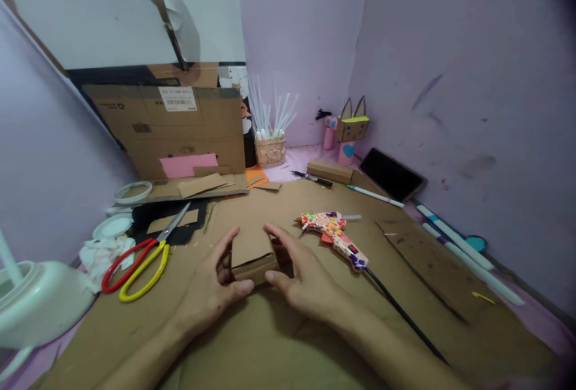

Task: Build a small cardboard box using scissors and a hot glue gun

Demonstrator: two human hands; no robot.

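Observation:
A small folded cardboard piece (252, 252) sits on the cardboard sheet (279, 342) that covers the work surface. My left hand (211, 288) presses against its left side, thumb on the front edge and fingers curled along the side. My right hand (299, 276) grips its right side, thumb at the front and fingers over the far edge. Both hands are closed on the piece.
A patterned glue gun (335, 235) with a black cord lies just right of my hands. Red and yellow scissors (144, 255) lie to the left, near tape rolls (132, 192) and a white container (36, 303). Boxes (171, 126), a straw cup (270, 149), pens, and a phone (391, 175) stand behind.

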